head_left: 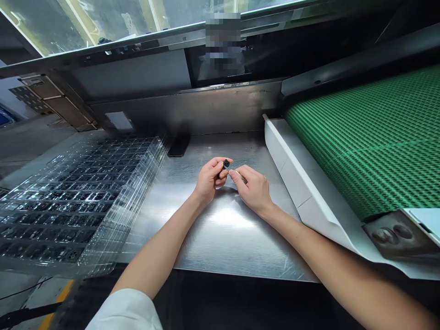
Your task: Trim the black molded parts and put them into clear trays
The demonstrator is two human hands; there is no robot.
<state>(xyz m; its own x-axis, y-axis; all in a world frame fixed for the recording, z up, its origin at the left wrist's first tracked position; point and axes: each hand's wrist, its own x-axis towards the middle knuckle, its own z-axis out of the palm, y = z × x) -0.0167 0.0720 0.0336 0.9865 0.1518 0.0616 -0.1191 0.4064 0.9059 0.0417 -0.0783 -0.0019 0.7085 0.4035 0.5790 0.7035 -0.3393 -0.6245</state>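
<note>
"Where's the black part (226, 163)?"
"Centre of the frame, above the counter (206, 243), pinched by the left hand (207, 179), round end showing."
"And the right hand (253, 188)?"
"Just beside it, lower right, closed around what may be a slim tool (242, 178), mostly hidden, its long axis slanting up-left toward the part."

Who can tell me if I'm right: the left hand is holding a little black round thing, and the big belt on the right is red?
Not quite: the big belt on the right is green, not red, as the head view shows. The left hand is holding a little black round thing.
</note>
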